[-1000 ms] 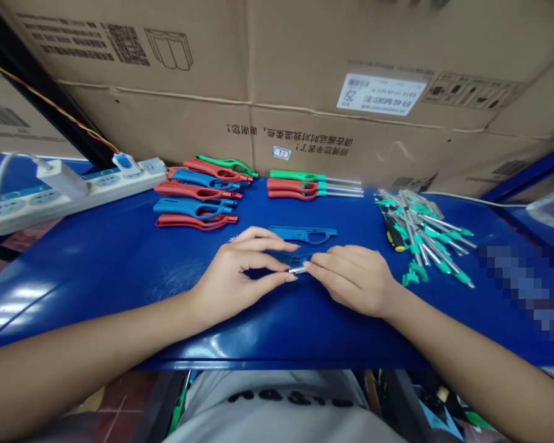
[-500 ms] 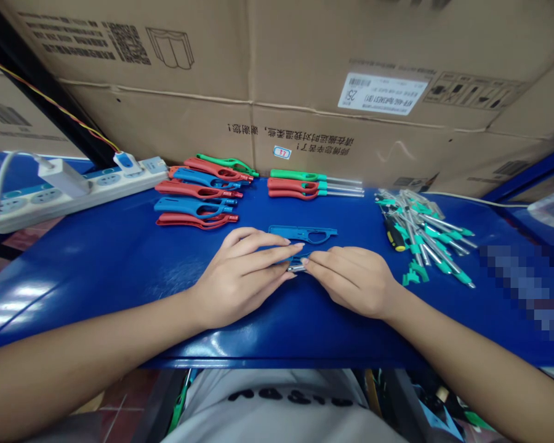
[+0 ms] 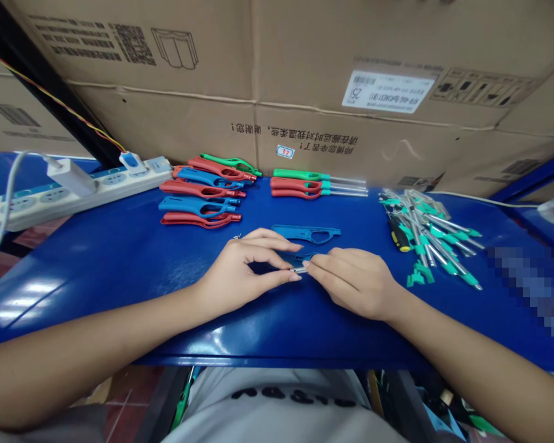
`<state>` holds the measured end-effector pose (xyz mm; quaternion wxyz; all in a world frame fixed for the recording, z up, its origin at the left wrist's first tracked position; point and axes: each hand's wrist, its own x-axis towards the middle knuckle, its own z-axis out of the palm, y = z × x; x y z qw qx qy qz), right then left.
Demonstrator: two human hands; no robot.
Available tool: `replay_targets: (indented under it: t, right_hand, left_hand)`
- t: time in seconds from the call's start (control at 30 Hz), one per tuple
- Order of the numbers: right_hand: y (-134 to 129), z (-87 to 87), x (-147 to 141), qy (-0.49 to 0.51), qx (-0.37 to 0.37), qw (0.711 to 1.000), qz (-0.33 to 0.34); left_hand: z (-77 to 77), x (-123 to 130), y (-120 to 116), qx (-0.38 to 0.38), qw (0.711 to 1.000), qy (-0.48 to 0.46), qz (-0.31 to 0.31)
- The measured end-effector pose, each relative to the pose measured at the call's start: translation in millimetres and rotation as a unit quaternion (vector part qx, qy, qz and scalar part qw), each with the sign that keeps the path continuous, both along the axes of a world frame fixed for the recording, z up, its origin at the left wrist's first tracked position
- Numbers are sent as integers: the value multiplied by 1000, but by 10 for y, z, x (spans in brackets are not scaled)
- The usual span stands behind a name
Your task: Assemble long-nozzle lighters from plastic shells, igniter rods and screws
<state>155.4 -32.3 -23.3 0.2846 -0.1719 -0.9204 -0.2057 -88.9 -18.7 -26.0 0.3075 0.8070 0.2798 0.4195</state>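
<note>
My left hand (image 3: 247,271) is closed, its thumb and fingertips pinching the left end of a small silvery metal piece (image 3: 299,269). From the other side, my right hand (image 3: 353,280) has its fingers closed together at the right end of the same piece. A blue plastic part (image 3: 300,256) lies just behind the piece, mostly covered by the fingers. Behind both hands a blue handle shell (image 3: 307,233) rests flat on the blue table (image 3: 258,341).
Several red, blue and green handles (image 3: 198,205) lie at the back left, beside a white power strip (image 3: 55,195). Handles with metal tubes (image 3: 300,187) are at the back centre. A pile of tubes (image 3: 434,234) and a screwdriver (image 3: 399,236) lie right. Cardboard (image 3: 166,117) stands behind.
My left hand's fingers have spread from the thumb, leaving a gap, with the tips still at the metal piece. My right hand is nearly unmoved. The whole view has shifted slightly.
</note>
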Motion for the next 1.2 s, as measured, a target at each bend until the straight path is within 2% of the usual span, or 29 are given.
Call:
replay_targets:
  t: [0.1,0.17,0.3,0.4,0.47,0.57,0.63,0.73,0.83,0.9,1.03,1.2]
  right_hand:
    - [11,-14,-3,13,-33,999,-3]
    - [18,-9,-7,2,-51,999,-11]
    - [41,23,18,-51,-83,994,-48]
    - [76,47,80,-52,-106,991,-69]
    - [109,65,133,-47,-148,983,-94]
    - [167,97,217,-44,-284,948,-135]
    - [208,118,270,-24,-368,921,-127]
    - [258,154,338,5,-445,891,-89]
    - [283,188,389,-15,-510,857,-76]
    - [291,203,417,-36,-534,842,-66]
    - [302,229,460,-31,-533,844,-40]
    - [294,317,501,-9,-579,810,-96]
  left_hand:
    - [-3,15,4,-88,996,-23,-14]
    - [-11,25,-1,-113,993,-30,-15]
    - [-34,33,-15,-88,996,-8,-11]
    - [-58,24,-17,-67,997,29,-8]
    - [-82,12,-12,-49,997,55,1]
    - [-119,-4,3,-13,995,91,27]
    - [-133,-11,15,9,994,101,30]
    - [-132,-17,34,34,994,99,19]
    - [-117,-18,56,72,992,105,19]
    - [-110,-16,71,91,991,101,16]
    - [-122,1,109,95,992,88,10]
    - [-162,57,163,117,988,104,15]
